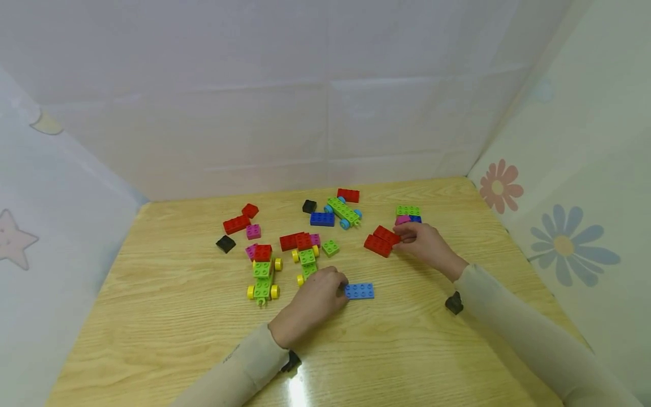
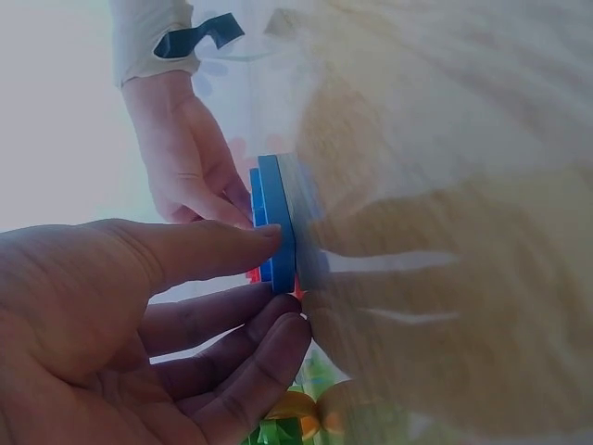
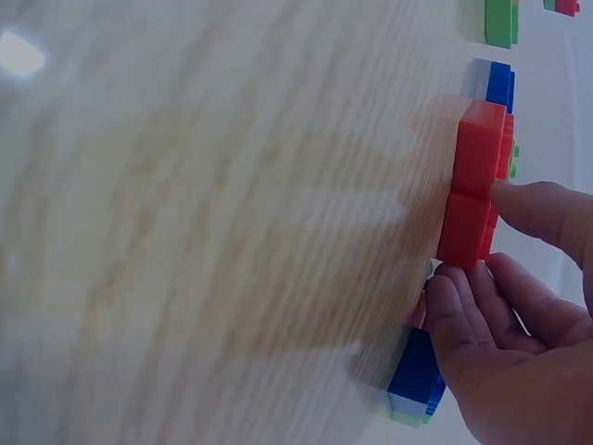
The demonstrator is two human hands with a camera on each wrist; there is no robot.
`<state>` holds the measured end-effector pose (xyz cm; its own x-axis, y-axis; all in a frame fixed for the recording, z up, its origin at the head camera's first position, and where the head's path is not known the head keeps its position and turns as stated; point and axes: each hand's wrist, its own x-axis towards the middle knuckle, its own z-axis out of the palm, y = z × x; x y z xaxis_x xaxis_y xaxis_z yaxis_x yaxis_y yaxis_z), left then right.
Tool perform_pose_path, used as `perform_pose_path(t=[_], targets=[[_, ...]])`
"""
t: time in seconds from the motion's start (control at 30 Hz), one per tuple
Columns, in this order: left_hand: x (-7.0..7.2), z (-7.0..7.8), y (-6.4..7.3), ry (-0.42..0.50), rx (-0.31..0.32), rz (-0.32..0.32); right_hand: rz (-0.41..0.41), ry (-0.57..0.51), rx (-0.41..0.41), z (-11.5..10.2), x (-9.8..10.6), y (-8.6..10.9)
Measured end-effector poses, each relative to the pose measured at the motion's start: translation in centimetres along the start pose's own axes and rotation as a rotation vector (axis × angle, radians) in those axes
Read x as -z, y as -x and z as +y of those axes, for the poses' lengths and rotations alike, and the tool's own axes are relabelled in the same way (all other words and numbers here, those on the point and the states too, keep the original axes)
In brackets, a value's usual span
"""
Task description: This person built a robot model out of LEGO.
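Note:
My left hand [image 1: 316,298] pinches the left end of a light blue studded plate [image 1: 360,291] lying on the table. In the left wrist view the thumb is on the blue plate [image 2: 277,209] and the curled fingers are at its end. Farther right and back, my right hand [image 1: 426,244] has thumb and fingers at the right end of a red brick [image 1: 385,234]. A second red brick [image 1: 377,245] lies against that one, side by side. The right wrist view shows the thumb at the nearer red brick [image 3: 463,227], with fingertips by its end.
Green wheeled bases [image 1: 263,288] with bricks stand left of my left hand; a blue-wheeled green base [image 1: 343,212] is behind. Loose red bricks [image 1: 236,224], black bricks [image 1: 226,243] and a dark blue brick [image 1: 322,219] lie around. Beyond my right hand are green [image 1: 408,211] and pink bricks [image 1: 402,219].

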<state>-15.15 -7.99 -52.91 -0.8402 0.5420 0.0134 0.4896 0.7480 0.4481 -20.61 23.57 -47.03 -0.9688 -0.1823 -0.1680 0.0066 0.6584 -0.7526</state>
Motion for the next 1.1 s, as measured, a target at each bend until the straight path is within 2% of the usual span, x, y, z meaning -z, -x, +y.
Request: perform_pose_path(t=[0.43, 0.73, 1.1], targets=[[-0.1, 0.1, -0.1, -0.020, 0.005, -0.005, 0.039, 0.094, -0.017, 0.2, -0.6, -1.0], [0.0, 0.1, -0.1, -0.020, 0.004, -0.010, 0.039, 0.121, -0.049, -0.2, -0.8, -1.1], [0.0, 0.1, -0.1, -0.021, 0.000, -0.014, 0.058, 0.115, -0.045, -0.5, -0.6, -0.7]])
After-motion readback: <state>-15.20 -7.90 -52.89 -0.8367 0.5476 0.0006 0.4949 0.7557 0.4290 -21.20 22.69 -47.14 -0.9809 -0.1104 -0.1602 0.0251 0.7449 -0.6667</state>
